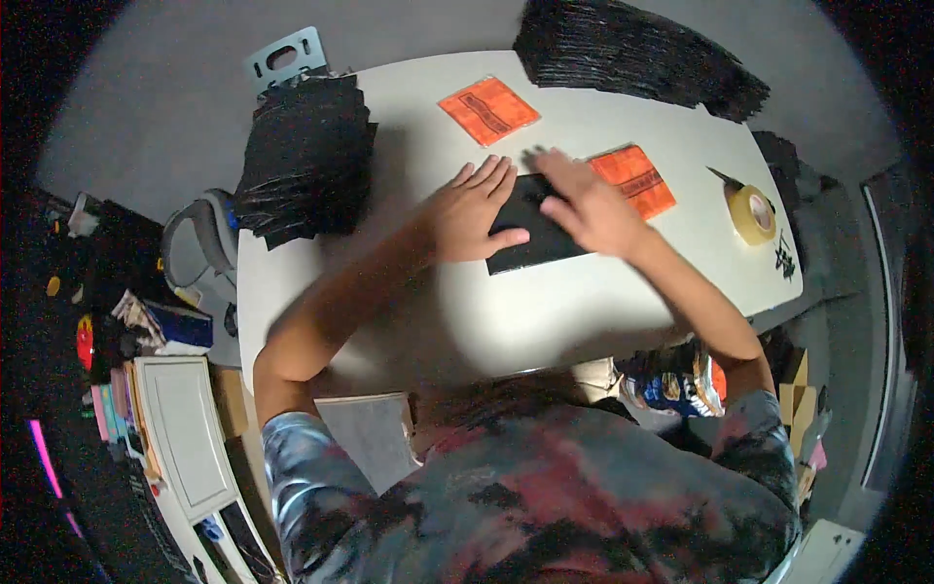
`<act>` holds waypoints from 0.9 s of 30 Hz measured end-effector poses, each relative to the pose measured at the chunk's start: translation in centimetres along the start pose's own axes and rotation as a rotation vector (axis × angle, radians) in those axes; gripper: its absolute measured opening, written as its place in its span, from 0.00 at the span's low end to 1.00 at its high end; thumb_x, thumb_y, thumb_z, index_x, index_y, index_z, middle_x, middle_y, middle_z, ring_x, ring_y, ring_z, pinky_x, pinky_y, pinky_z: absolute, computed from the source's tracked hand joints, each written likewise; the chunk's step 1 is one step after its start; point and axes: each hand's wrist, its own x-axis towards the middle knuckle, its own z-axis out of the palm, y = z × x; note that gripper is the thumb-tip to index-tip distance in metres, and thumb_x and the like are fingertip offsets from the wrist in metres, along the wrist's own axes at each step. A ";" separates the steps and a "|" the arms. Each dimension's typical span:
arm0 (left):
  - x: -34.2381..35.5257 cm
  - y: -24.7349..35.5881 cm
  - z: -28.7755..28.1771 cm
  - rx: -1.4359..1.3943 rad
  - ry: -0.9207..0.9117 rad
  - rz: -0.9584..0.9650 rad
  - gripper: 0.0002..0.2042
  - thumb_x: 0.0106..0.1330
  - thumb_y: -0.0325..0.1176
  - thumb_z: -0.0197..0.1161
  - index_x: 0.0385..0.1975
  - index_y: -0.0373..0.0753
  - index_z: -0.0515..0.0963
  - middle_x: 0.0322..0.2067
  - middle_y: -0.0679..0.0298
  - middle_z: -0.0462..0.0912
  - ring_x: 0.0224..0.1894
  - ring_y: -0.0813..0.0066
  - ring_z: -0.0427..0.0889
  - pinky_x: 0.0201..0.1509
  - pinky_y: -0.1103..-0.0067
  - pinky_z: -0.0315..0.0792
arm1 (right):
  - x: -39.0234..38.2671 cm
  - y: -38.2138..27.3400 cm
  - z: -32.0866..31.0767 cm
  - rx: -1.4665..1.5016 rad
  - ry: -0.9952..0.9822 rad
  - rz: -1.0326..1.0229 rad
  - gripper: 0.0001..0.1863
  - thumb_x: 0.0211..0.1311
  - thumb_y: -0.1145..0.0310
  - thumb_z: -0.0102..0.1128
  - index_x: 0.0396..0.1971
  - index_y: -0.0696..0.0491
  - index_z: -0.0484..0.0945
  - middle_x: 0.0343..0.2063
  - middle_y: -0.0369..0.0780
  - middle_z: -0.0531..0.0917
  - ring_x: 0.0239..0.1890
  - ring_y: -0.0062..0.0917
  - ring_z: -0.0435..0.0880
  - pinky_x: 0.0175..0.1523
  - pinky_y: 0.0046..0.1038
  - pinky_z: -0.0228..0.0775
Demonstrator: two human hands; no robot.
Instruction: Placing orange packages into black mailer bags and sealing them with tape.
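A flat black sheet or bag (535, 248) lies on the white table in front of me, partly covered by both hands. Flat along its left edge rests my left hand (475, 216), fingers stretched and thumb out over the black surface. My right hand (598, 206) is over its right side, slightly blurred, with fingers extended and thumb apart. Just beyond the right hand is an orange packet (642, 185), partly hidden by it. A second orange packet (488, 110) lies farther off, past my left fingertips. Neither hand grips anything.
A tall stack of black bags (306, 156) stands at the table's left, and a long pile of black bags (632, 58) lies along the far right. A roll of yellowish tape (751, 216) and a dark pointed blade (725, 178) are near the right edge of the white table (418, 331).
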 end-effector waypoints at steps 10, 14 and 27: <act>-0.2 0.4 -0.3 0.012 -0.132 -0.087 0.65 0.51 0.82 0.57 0.73 0.23 0.54 0.76 0.42 0.52 0.80 0.48 0.48 0.74 0.37 0.45 | -1.4 -1.3 1.8 -0.165 -0.313 0.029 0.48 0.71 0.40 0.52 0.76 0.60 0.51 0.78 0.50 0.50 0.80 0.45 0.46 0.80 0.51 0.40; -0.3 0.4 -0.8 0.015 -0.218 -0.124 0.68 0.48 0.84 0.56 0.74 0.24 0.53 0.77 0.43 0.50 0.81 0.50 0.45 0.74 0.36 0.42 | -0.7 -2.2 1.4 -0.275 -0.257 -0.003 0.52 0.67 0.37 0.55 0.76 0.60 0.50 0.78 0.50 0.50 0.80 0.46 0.47 0.80 0.53 0.40; -0.4 -0.1 -3.3 0.024 -0.507 -0.247 0.76 0.41 0.84 0.63 0.75 0.23 0.39 0.78 0.40 0.33 0.81 0.44 0.32 0.76 0.36 0.35 | -1.5 -1.0 2.3 -0.181 -0.210 0.041 0.56 0.63 0.30 0.55 0.75 0.60 0.54 0.78 0.49 0.52 0.80 0.43 0.47 0.80 0.53 0.42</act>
